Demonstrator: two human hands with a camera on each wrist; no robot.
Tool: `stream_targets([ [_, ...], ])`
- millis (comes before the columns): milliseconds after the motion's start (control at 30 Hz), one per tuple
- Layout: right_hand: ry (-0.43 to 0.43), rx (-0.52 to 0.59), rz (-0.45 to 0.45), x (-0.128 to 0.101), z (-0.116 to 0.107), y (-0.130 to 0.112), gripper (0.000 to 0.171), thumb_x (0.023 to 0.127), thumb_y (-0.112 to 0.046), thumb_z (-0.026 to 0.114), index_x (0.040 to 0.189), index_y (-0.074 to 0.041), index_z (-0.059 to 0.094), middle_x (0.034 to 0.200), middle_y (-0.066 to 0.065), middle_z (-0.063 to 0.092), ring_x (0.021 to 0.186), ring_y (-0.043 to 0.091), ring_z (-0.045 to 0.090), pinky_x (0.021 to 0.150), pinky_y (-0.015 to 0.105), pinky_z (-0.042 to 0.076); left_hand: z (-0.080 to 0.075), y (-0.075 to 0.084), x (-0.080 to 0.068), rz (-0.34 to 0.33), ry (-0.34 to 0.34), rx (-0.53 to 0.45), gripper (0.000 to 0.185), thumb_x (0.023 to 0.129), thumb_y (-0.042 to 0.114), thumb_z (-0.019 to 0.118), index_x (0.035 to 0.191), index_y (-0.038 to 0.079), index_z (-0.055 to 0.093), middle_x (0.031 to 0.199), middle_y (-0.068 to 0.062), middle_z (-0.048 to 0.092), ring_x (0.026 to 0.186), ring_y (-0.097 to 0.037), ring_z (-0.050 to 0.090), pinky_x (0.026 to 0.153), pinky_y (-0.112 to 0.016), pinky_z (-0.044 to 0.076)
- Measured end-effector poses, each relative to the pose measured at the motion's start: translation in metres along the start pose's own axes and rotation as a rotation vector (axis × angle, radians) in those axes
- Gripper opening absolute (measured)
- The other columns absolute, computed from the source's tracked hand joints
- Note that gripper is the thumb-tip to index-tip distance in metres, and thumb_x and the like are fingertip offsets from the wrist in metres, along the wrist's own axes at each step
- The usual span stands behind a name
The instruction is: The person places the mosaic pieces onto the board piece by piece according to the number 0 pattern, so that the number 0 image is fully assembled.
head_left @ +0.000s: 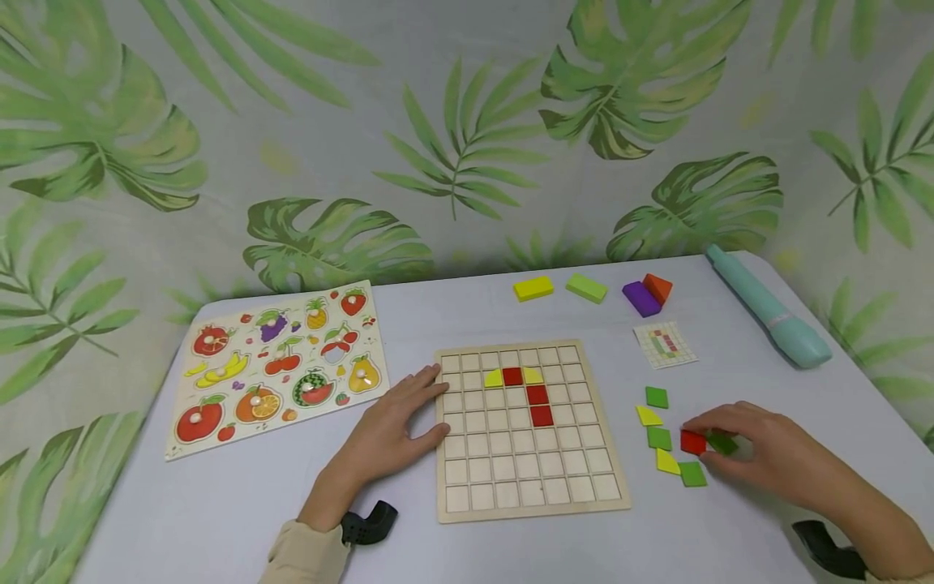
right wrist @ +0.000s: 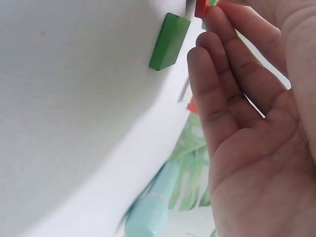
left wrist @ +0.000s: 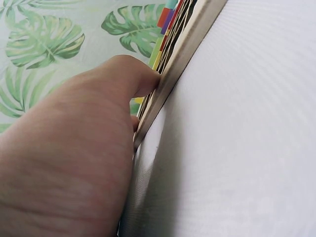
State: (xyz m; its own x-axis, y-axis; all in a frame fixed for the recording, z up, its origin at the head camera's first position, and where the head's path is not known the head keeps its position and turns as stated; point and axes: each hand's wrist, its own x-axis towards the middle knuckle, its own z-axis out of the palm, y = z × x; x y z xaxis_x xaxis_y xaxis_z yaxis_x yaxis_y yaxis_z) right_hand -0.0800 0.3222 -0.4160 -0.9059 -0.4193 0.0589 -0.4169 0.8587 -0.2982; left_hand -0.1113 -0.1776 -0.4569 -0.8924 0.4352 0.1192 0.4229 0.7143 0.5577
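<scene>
Small red square wooden tile (head_left: 692, 442), lying on the pale worktop (head_left: 467, 308) among loose green and yellow tiles to the right of the board, is being pinched between the fingertips of the right hand (head_left: 759, 446); the grip is curling in narrowly around the tile's edges, as the right wrist view is also showing at its top edge (right wrist: 200, 7). A dark green tile (head_left: 722, 443) is sitting just beside it under the same fingers, and whether it is also being touched cannot be told. The left hand (head_left: 390, 426) is lying flat with straight fingers, pressing against the left edge of the pale wooden grid board (head_left: 533, 430) and holding nothing. On that board three red tiles and two yellow corner pieces are already occupying cells near the top (head_left: 512, 376). A small printed pattern card (head_left: 665, 344), four coloured blocks at the far edge (head_left: 586, 287), a mint-green pen-like tool (head_left: 769, 312) and a fruit peg puzzle (head_left: 277, 365) are resting elsewhere on the worktop. By appearance the tile is light, stiff and thin, with smooth painted faces that are likely slippery; taking it by two opposite edges seems the surest hold.
</scene>
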Motion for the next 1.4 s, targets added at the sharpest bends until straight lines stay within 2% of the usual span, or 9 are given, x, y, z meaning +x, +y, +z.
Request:
stream_targets([
  [100,0.022,0.009,-0.030,0.003,0.000,0.000,0.042,0.072,-0.016,0.094,0.109,-0.026,0.077,0.107,-0.014,0.071,0.092,0.003,0.062,0.078,0.020,0.059,0.000,0.000,0.000,-0.004,-0.004,-0.001,0.059,0.096,0.042,0.070,0.148,0.017,0.057,0.166,0.002,0.036,0.155,-0.020,0.032,0.127,-0.043,0.030],
  [300,0.087,0.063,-0.134,0.012,-0.001,-0.004,0.046,0.070,-0.010,0.094,0.110,-0.026,0.076,0.106,-0.018,0.070,0.094,0.002,0.065,0.083,0.001,0.047,-0.001,0.002,0.000,-0.014,-0.004,-0.007,0.059,0.096,0.042,0.070,0.148,0.017,0.057,0.166,0.002,0.037,0.154,-0.021,0.033,0.127,-0.044,0.030],
  [500,0.109,0.120,-0.208,0.024,0.000,-0.019,0.046,0.072,-0.005,0.092,0.110,-0.025,0.076,0.107,-0.019,0.068,0.095,0.002,0.066,0.087,-0.001,0.045,0.000,0.001,0.000,-0.016,-0.007,-0.004,0.059,0.096,0.042,0.070,0.148,0.017,0.057,0.166,0.001,0.037,0.155,-0.020,0.032,0.127,-0.043,0.029],
  [633,0.117,0.131,-0.237,0.034,0.002,-0.030,0.047,0.072,-0.002,0.090,0.110,-0.026,0.075,0.108,-0.019,0.067,0.096,0.003,0.064,0.086,0.003,0.048,0.000,0.001,0.000,-0.010,-0.002,-0.008,0.059,0.096,0.042,0.070,0.148,0.018,0.058,0.166,0.001,0.037,0.154,-0.020,0.032,0.127,-0.043,0.030],
  [867,0.078,0.177,-0.243,0.050,0.002,-0.051,0.045,0.075,-0.001,0.087,0.112,-0.024,0.076,0.110,-0.018,0.067,0.097,0.005,0.065,0.082,0.024,0.062,0.001,0.000,0.000,-0.001,0.010,-0.002,0.058,0.096,0.042,0.070,0.148,0.018,0.058,0.166,0.001,0.038,0.154,-0.021,0.034,0.127,-0.045,0.030],
  [1067,0.023,0.241,-0.232,0.063,0.008,-0.067,0.040,0.081,-0.003,0.084,0.114,-0.024,0.076,0.113,-0.019,0.066,0.102,0.006,0.064,0.088,0.025,0.061,0.000,0.001,0.000,-0.003,0.011,-0.003,0.059,0.095,0.041,0.071,0.148,0.017,0.058,0.165,0.001,0.038,0.154,-0.020,0.034,0.127,-0.043,0.030],
  [1400,-0.100,0.321,-0.233,0.079,0.017,-0.092,0.033,0.089,-0.012,0.081,0.118,-0.027,0.075,0.119,-0.018,0.065,0.112,0.009,0.061,0.095,0.034,0.059,-0.001,0.003,-0.001,0.005,0.019,0.004,0.059,0.094,0.039,0.073,0.147,0.016,0.058,0.165,-0.002,0.039,0.153,-0.023,0.035,0.127,-0.045,0.031],
])
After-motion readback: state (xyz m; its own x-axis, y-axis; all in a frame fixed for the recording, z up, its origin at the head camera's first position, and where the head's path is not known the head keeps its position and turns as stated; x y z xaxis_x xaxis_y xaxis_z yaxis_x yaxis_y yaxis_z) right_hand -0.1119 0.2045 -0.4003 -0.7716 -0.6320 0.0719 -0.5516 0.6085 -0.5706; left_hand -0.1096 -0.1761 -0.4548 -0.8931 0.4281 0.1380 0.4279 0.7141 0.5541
